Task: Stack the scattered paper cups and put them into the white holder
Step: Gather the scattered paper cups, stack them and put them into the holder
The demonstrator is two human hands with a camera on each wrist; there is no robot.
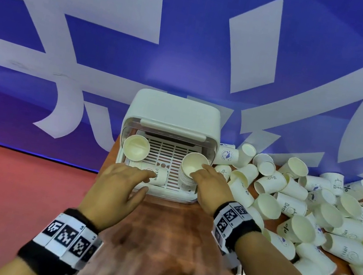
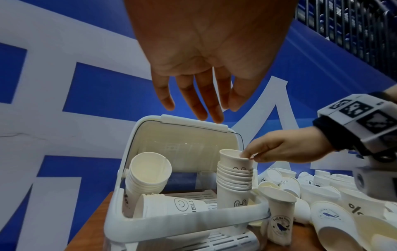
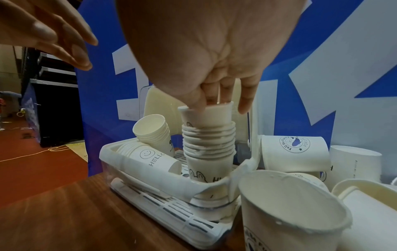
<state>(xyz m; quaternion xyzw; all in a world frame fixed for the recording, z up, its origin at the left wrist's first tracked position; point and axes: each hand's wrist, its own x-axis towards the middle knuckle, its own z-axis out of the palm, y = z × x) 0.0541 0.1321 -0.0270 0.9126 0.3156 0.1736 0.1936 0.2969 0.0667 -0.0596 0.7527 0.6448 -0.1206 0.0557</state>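
Observation:
The white holder [image 1: 175, 112] stands open on the table, lid tipped back. Inside at the right stands an upright cup stack [image 1: 187, 174] [image 2: 235, 171] [image 3: 208, 144]. My right hand [image 1: 196, 174] [image 2: 247, 155] [image 3: 210, 105] pinches the rim of its top cup, fingers inside and thumb outside. A second stack [image 1: 135, 150] [image 2: 148, 173] leans at the back left. A third stack [image 1: 159, 177] [image 2: 171, 205] [image 3: 148, 158], printed HELLO, lies along the front. My left hand [image 1: 147, 181] [image 2: 193, 108] hovers above it, fingers straight and spread, holding nothing.
A large heap of loose paper cups [image 1: 297, 206] [image 2: 322, 195] [image 3: 296, 212] covers the table right of the holder. The brown wooden table [image 1: 159, 230] ends just left of the holder, over red floor [image 1: 10, 180]. A blue and white banner [image 1: 190, 54] rises close behind.

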